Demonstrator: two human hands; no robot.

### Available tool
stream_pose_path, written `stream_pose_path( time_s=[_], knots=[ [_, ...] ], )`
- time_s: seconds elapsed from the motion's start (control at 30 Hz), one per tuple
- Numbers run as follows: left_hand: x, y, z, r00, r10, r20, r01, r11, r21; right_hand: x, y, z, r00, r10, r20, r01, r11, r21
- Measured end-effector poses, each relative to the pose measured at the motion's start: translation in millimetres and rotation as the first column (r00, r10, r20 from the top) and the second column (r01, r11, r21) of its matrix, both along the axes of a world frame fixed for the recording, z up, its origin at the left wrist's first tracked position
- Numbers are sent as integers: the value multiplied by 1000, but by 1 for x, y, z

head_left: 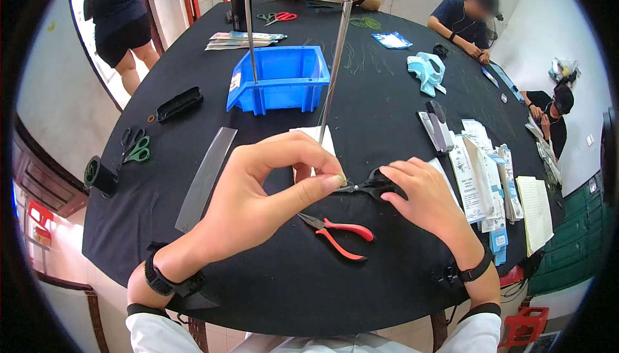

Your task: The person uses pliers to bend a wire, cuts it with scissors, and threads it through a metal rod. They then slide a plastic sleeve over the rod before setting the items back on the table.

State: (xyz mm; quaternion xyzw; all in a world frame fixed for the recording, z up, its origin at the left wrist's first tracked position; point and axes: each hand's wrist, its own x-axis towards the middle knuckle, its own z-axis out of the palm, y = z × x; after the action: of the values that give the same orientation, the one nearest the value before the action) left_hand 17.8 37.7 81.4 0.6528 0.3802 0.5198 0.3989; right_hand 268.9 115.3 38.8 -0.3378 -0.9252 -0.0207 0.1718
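Observation:
My left hand point(271, 182) is closed in a pinch, thumb against forefinger, in front of me. What sits between those fingertips is too small to make out. In my right hand point(422, 192) are small black-handled scissors point(369, 187), their blades pointing left at the pinched fingertips. Below the hands, red-handled pliers point(345, 230) lie on the black cloth. A white sheet point(316, 137) shows partly behind my left hand. Just beyond it stands a slanted metal rod point(335, 69), its lower end hidden by the hand.
A blue bin point(280, 85) stands ahead, with a clear strip point(206, 179) to the left. Green-handled scissors point(137, 150) and a black spool point(100, 176) lie farther left. At right are a stapler point(437, 127) and paper packets point(474, 179). Several other people are around the table point(380, 127).

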Motion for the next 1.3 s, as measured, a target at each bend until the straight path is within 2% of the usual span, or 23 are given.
stream_pose_path(
  time_s=[0.03, 0.07, 0.13, 0.17, 0.2, 0.27, 0.33, 0.37, 0.43, 0.47, 0.53, 0.57, 0.63, 0.77, 0.8, 0.87, 0.9, 1.03, 1.3],
  knots=[
    [1, 0, -1, 1000, -8, 8, 8, 1000, -10, -5, -3, 5, 999, 12, -40, -9, 998, 62],
    [0, 1, -3, 999, -28, -31, 29, 999, 14, -12, -7, 10, 980, 67, -187, -64, 998, 20],
    [2, 1, -4, 999, -44, -15, 43, 998, -39, -28, -17, 22, 870, 152, -468, -190, 981, -34],
    [3, 0, -5, 999, -51, -5, 51, 996, -67, -34, -21, 31, 800, 288, -527, -313, 949, 43],
    [4, 1, -6, 998, -61, 8, 61, 995, -85, -40, -27, 35, 750, 337, -570, -361, 929, 75],
    [6, 1, -9, 996, -79, 34, 82, 990, -118, -47, -30, 39, 685, 416, -598, -413, 898, 152],
    [10, 1, -14, 982, -87, 166, 118, 976, -186, -50, -28, 41, 665, 479, -574, -427, 873, 235],
    [12, 0, -15, 969, -85, 231, 136, 967, -215, -50, -28, 41, 666, 487, -565, -430, 870, 242],
    [12, -2, -12, 968, -85, 236, 151, 949, -278, -50, -27, 42, 668, 504, -547, -440, 861, 256],
    [12, -3, -11, 967, -85, 239, 158, 938, -308, -51, -28, 43, 689, 457, -562, -411, 886, 217],
    [13, -2, -12, 988, -48, 149, 88, 958, -272, -53, -31, 47, 727, 360, -585, -349, 927, 138],
    [14, -1, -13, 994, -28, 103, 53, 966, -253, -54, -30, 49, 703, 279, -655, -338, 940, 38],
    [17, -1, -12, 994, 112, 11, -112, 991, 68, -59, -24, 57, 644, 95, -759, -332, 929, -165],
    [16, -6, -4, 960, 269, 85, -280, 940, 196, -64, -8, 94, 643, -129, -755, -311, 857, -411],
    [17, -4, -7, 943, 321, 93, -334, 899, 283, -66, -2, 100, 631, -107, -768, -304, 877, -372],
    [12, -3, -9, 939, 331, -93, -260, 860, 439, -72, 10, 112, 595, -56, -802, -310, 905, -293],
    [10, -3, -9, 921, 343, -184, -210, 836, 507, -75, 13, 118, 621, -40, -783, -281, 921, -270],
    [20, -2, -17, 897, 350, -272, -163, 831, 531, -89, 22, 138, 685, 27, -728, -207, 965, -160],
    [25, 2, -30, 918, 355, -178, -188, 783, 593, -98, 33, 145, 722, 89, -686, -139, 990, -19]
  ],
)
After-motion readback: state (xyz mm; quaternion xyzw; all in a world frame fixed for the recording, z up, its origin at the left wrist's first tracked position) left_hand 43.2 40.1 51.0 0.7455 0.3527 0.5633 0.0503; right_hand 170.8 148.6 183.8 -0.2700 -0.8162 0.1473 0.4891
